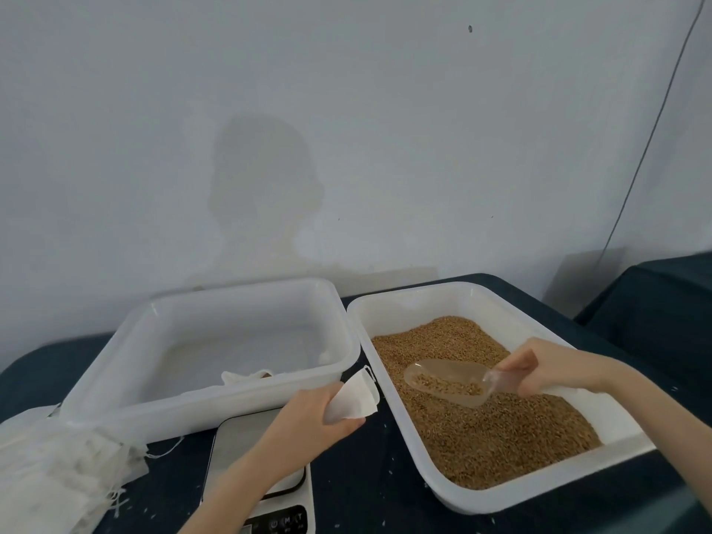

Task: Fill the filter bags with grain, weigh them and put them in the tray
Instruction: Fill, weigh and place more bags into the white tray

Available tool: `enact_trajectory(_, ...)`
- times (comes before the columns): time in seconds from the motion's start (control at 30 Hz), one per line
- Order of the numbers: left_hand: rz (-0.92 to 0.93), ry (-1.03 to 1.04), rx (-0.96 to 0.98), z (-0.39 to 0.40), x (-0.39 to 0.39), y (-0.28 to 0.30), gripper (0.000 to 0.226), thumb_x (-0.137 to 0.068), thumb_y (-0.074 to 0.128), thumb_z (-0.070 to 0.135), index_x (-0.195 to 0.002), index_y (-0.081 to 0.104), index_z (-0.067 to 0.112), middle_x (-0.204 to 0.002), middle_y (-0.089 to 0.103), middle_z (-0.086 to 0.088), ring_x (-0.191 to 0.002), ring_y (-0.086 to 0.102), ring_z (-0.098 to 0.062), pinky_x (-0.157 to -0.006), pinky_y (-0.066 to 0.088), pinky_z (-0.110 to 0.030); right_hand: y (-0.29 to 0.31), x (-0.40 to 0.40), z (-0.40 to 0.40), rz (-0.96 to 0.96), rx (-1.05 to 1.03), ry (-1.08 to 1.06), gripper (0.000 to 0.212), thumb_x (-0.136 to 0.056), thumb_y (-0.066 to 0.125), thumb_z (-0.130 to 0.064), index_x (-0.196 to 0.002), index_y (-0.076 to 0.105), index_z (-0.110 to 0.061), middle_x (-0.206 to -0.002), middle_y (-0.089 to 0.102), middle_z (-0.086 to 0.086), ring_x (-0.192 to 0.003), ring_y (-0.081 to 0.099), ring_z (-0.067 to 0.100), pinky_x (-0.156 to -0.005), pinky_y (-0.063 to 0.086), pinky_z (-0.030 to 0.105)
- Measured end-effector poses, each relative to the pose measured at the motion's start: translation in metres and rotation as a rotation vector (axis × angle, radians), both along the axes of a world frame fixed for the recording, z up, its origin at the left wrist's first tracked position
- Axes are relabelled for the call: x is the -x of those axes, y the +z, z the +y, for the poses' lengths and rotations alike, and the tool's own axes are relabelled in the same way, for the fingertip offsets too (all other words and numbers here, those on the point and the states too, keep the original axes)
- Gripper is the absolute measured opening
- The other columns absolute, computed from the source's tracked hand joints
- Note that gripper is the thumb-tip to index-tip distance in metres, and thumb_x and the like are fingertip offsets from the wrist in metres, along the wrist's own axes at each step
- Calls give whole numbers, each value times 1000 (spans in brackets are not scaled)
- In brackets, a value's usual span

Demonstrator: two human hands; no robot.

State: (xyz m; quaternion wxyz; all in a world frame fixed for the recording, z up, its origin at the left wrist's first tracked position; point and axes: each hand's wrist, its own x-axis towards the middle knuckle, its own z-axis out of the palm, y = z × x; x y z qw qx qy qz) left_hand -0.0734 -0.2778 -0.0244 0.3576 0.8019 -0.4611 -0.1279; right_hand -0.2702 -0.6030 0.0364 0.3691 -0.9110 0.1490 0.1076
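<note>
Fingers of left hand (308, 422) pinch a filter bag (356, 398) above the scale (250, 456), right hand (539, 370) grips grain-loaded scoop (447, 383) over grain tray (616, 449); scale display cut off.

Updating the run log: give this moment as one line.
left hand: holds empty filter bag | right hand: holds scoop with grain over grain tray | scale: bare
</note>
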Motion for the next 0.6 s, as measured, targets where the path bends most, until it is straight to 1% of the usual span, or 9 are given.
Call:
enact_trajectory(0.07, 15, -4, -17, -3, 1, 0, 51, -67, 51, 67, -107, 60, 38, -96, 67, 17, -87, 62, 0, -80, 53, -27, 5, -1, 2, -23, -30, 2, 47, -80, 62, 3, -104, 75, -35, -112, 70, -16, -103, 62, 3, -92, 49, 26)
enact_trajectory(0.13, 24, -3, -20, -5, 2, 0, 50, -66, 51, 68, -105, 59, 38, -95, 67, 15, -85, 61, 1, -79, 53, -26, 9, -3, 6, -48, -42, 4, 48, -81, 62, 4, -102, 76, -37, -113, 69, -17, -103, 62, 2, -91, 48, 25)
enact_trajectory(0.3, 10, -8, -49, -4, 2, 0, 47, -72, 55, 65, -111, 56, 38, -99, 65, 16, -88, 60, 2, -82, 53, -27, 16, -11, 19, -89, -71, 93, 50, -80, 61, 6, -106, 75, -34, -116, 69, -14, -110, 61, 6, -99, 46, 28)
enact_trajectory(0.37, -2, -5, -50, -3, 2, 1, 43, -75, 58, 62, -110, 56, 39, -99, 65, 16, -88, 61, 1, -82, 54, -28, 19, -16, 25, -96, -69, 126, 49, -79, 62, 5, -109, 74, -32, -116, 69, -13, -110, 62, 7, -98, 46, 28)
enact_trajectory(0.43, -27, -3, -55, -1, 2, 3, 40, -77, 59, 60, -112, 54, 42, -100, 64, 19, -88, 60, 2, -82, 54, -26, 22, -21, 31, -107, -65, 156, 48, -79, 62, 4, -109, 74, -32, -114, 70, -13, -106, 63, 6, -91, 50, 26)
enact_trajectory(0.53, -59, -3, -51, 2, 3, 6, 50, -76, 57, 63, -120, 50, 43, -106, 61, 22, -94, 57, 4, -86, 50, -24, 24, -28, 37, -122, -49, 170, 47, -78, 63, 0, -108, 74, -35, -111, 71, -14, -94, 65, 2, -79, 50, 19)
enact_trajectory(0.6, -78, -7, -44, 4, 2, 7, 53, -74, 55, 66, -121, 49, 44, -106, 60, 22, -96, 55, 6, -88, 49, -22, 24, -31, 39, -126, -30, 172, 48, -79, 62, 1, -107, 74, -36, -109, 71, -16, -82, 63, 8, -72, 48, 20)
